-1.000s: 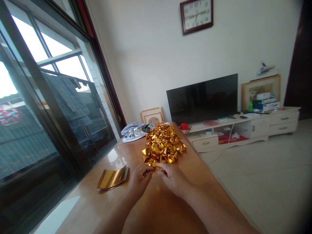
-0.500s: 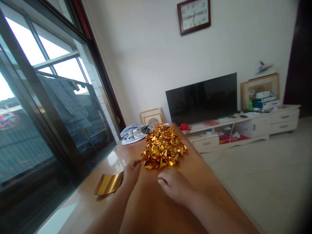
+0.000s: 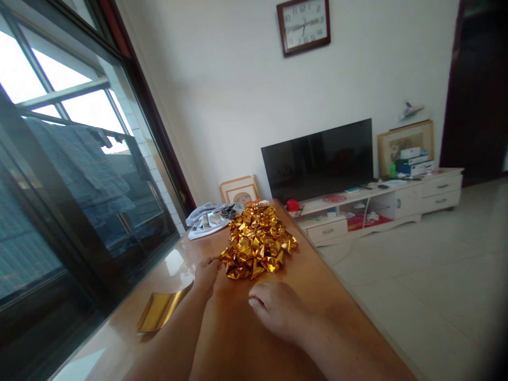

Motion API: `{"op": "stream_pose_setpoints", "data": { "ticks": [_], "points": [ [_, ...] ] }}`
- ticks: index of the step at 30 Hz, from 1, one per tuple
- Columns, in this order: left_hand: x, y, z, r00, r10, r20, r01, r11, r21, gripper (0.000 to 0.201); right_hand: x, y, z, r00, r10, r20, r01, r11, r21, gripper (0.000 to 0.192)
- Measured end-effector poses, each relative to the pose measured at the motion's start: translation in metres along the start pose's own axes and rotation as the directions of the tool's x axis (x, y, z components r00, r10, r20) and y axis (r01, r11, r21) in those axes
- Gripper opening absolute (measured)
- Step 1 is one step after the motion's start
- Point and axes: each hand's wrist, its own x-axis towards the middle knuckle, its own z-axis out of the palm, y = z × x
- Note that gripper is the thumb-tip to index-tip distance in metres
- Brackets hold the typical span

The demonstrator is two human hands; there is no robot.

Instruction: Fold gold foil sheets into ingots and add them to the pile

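Observation:
A heap of folded gold foil pieces (image 3: pixel 257 241) lies on the wooden table (image 3: pixel 317 286). My left hand (image 3: pixel 205 274) reaches to the heap's near left edge, fingertips touching a gold piece there; whether it grips the piece is unclear. My right hand (image 3: pixel 274 311) rests palm down on the table just in front of the heap, fingers loosely bent, holding nothing. A small stack of flat gold foil sheets (image 3: pixel 159 312) lies to the left of my left forearm.
A grey cloth (image 3: pixel 206 218) and a framed picture (image 3: pixel 239 189) sit at the table's far end. A glass sliding door (image 3: pixel 71 185) runs along the left. A TV (image 3: pixel 317 159) on a low white cabinet (image 3: pixel 397 203) stands at the far wall, with tiled floor to the right.
My hands, together on one gold piece a second ago, have parted. The left went to the heap's left edge; the right dropped onto the table. The view shifted a little leftward.

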Motion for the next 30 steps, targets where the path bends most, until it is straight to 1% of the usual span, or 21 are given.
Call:
{"op": "stream_pose_setpoints", "data": {
  "ticks": [4, 7, 11, 17, 21, 24, 27, 30],
  "points": [
    [0.005, 0.001, 0.002, 1.000, -0.010, 0.012, 0.010, 1.000, 0.017, 0.016, -0.001, -0.001, -0.001, 1.000, 0.007, -0.003, -0.007, 1.000, 0.000, 0.021],
    [0.007, 0.004, 0.006, 0.999, -0.016, 0.035, 0.016, 1.000, 0.020, 0.017, -0.001, -0.001, -0.001, 1.000, 0.016, -0.006, -0.016, 1.000, 0.005, 0.021],
    [0.006, 0.008, 0.008, 0.999, -0.022, 0.048, 0.022, 1.000, 0.009, 0.032, -0.001, 0.000, -0.002, 1.000, 0.008, -0.018, -0.008, 1.000, 0.009, 0.021],
    [0.000, 0.001, 0.000, 0.998, -0.058, -0.022, 0.058, 0.998, -0.009, 0.047, -0.001, -0.002, -0.004, 1.000, -0.005, -0.009, 0.005, 1.000, -0.003, 0.021],
    [-0.010, -0.001, -0.012, 0.998, -0.058, -0.037, 0.056, 0.997, -0.048, 0.049, -0.001, -0.002, -0.004, 1.000, -0.004, 0.001, 0.004, 1.000, -0.002, 0.022],
    [-0.022, 0.002, -0.026, 0.998, -0.049, -0.030, 0.046, 0.995, -0.092, 0.051, -0.002, -0.001, -0.002, 1.000, 0.009, 0.014, -0.009, 1.000, 0.001, 0.023],
    [-0.034, 0.009, -0.045, 0.998, -0.048, -0.039, 0.043, 0.990, -0.135, 0.052, -0.001, 0.001, 0.000, 0.999, 0.028, 0.019, -0.028, 1.000, 0.010, 0.023],
    [-0.045, 0.014, -0.069, 0.990, -0.094, -0.107, 0.066, 0.968, -0.244, 0.052, -0.002, 0.003, 0.003, 0.998, 0.046, 0.033, -0.047, 0.999, 0.026, 0.021]
  ]
}}
